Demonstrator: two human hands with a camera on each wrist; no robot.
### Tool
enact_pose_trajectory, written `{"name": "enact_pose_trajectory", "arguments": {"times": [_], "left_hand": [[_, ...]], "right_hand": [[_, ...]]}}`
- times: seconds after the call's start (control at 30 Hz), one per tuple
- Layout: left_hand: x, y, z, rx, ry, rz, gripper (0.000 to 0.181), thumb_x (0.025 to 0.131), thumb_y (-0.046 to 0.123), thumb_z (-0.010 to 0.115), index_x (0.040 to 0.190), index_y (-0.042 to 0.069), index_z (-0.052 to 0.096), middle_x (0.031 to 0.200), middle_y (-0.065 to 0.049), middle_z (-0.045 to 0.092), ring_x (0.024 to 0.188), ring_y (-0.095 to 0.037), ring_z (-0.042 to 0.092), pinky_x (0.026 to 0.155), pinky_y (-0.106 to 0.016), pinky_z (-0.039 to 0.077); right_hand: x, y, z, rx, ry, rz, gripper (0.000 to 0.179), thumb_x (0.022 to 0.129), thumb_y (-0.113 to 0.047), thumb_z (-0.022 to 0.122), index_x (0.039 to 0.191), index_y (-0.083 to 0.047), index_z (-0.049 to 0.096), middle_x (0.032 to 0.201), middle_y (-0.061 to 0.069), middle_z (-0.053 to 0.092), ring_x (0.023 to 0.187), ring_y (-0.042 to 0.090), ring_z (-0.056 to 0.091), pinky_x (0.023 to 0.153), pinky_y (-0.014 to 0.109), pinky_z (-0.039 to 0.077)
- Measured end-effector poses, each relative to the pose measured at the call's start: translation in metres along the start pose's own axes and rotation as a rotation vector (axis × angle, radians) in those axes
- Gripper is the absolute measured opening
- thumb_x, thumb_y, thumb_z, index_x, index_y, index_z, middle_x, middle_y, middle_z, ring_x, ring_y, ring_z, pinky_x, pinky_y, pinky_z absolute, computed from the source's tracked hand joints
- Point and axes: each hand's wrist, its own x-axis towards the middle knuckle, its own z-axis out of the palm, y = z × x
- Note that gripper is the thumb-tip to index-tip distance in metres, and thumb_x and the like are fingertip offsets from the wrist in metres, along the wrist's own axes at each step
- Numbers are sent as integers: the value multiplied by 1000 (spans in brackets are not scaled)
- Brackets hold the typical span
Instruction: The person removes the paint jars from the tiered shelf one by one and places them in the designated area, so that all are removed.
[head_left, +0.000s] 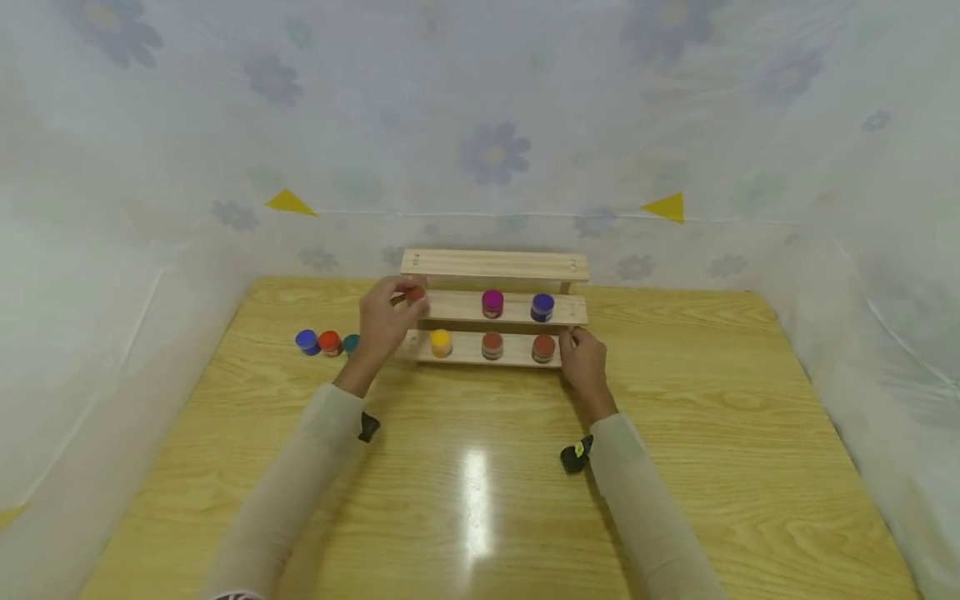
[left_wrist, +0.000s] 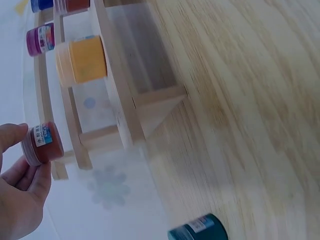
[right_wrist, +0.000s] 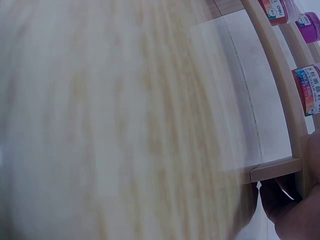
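Observation:
My left hand [head_left: 384, 325] pinches a reddish-brown paint jar [left_wrist: 45, 142] by its lid and side, at the left end of the rack's middle tier. A three-tier wooden rack [head_left: 495, 264] stands at the back of the table. Around the right end of its lowest tier, my right hand [head_left: 585, 362] grips the wood, partly cut off in the right wrist view. That lowest tier bears a yellow paint jar [head_left: 441, 343] and two brown-red jars [head_left: 492, 345]. On the middle tier sit a magenta jar [head_left: 492, 303] and a dark blue jar [head_left: 542, 307].
Left of the rack, a blue jar [head_left: 307, 342], a red jar [head_left: 330, 342] and a teal jar [left_wrist: 200, 229] stand on the wood-grain table [head_left: 480, 433]. A flowered white sheet [head_left: 450, 100] hangs right behind the rack and along both sides.

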Motion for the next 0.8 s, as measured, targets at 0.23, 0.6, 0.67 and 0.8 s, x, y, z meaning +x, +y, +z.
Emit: {"name": "enact_pose_trajectory", "arguments": {"times": [0.23, 0.6, 0.67, 0.8], "left_hand": [[-5, -9, -21, 35, 38, -19, 30, 82, 6, 73, 108, -4, 63, 107, -20, 61, 101, -33, 61, 92, -45, 55], [-10, -22, -50, 52, 63, -75, 36, 84, 15, 72, 112, -4, 60, 113, -20, 59, 107, -33, 58, 96, -43, 53], [-12, -24, -55, 59, 69, -74, 35, 85, 13, 71, 113, -5, 60, 114, -20, 58, 109, -33, 58, 96, -43, 53], [-15, -31, -65, 83, 89, -70, 35, 85, 11, 71, 113, -5, 60, 113, -20, 59, 110, -33, 57, 95, -43, 53]], "right_hand": [[0, -2, -1, 1, 11, 5, 33, 96, -13, 47, 64, -3, 48, 66, 16, 53, 56, 18, 34, 54, 28, 33], [3, 6, -2, 1, 14, 2, 37, 96, -15, 46, 60, -8, 40, 59, 9, 42, 52, 16, 30, 52, 27, 29], [3, 7, -2, 9, -2, 7, 38, 98, -16, 44, 60, -10, 37, 56, 6, 35, 51, 15, 27, 51, 27, 27], [3, 8, -3, 25, -32, 24, 40, 100, -18, 41, 60, -13, 34, 55, 1, 26, 49, 13, 23, 50, 27, 25]]}}
